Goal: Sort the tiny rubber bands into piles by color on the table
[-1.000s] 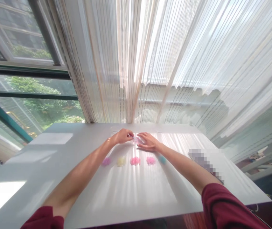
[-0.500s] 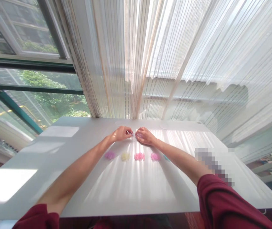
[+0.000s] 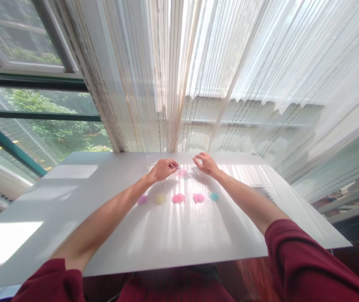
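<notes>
Near the far side of the white table, my left hand pinches the edge of a clear bag with pinkish contents. To the right of the bag, my right hand is raised with fingers apart and nothing visible in it. Closer to me lies a row of small piles: purple, yellow, red-pink, pink and teal. What the piles consist of is too small to tell.
The white table spans the view, with bright sunlit patches on its left. Sheer striped curtains hang behind its far edge. A window stands at the left. A blurred, pixelated patch lies beyond my right forearm.
My right hand has come off the bag and moved up and right, its fingers parting. The bag and the teal pile show more fully. The whole view has shifted slightly.
</notes>
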`<state>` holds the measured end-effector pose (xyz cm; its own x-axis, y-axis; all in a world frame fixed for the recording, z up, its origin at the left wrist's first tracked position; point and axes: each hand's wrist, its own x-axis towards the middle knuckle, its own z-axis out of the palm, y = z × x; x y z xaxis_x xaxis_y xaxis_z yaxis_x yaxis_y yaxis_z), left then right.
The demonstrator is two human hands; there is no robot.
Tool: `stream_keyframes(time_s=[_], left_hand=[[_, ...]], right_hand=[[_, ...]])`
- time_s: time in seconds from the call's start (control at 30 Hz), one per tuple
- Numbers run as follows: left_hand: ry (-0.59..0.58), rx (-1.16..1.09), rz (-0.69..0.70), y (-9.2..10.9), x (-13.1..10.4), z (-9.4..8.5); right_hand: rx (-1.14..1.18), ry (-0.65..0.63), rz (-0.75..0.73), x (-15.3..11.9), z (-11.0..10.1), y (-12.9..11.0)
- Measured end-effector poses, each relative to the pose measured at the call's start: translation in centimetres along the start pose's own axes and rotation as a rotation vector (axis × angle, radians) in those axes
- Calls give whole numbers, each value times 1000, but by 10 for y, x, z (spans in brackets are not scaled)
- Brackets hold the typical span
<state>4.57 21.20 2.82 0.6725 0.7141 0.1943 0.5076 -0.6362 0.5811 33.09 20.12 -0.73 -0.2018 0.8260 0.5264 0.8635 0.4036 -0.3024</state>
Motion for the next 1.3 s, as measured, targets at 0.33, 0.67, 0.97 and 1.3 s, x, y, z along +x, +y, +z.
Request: stream_keyframes(time_s=[0.33, 0.67, 0.97, 1.3], left_hand=[[74, -119, 86, 73, -68, 3], [64, -179, -114, 91, -160, 58], [-6, -167, -186, 94, -161, 69], [-56, -180, -258, 82, -174, 52]], right_hand=[[59, 11, 50, -48, -80, -39], [257, -318, -127, -183, -70, -154], [350, -457, -71, -169, -52, -145], [436, -673, -158, -140, -53, -139]])
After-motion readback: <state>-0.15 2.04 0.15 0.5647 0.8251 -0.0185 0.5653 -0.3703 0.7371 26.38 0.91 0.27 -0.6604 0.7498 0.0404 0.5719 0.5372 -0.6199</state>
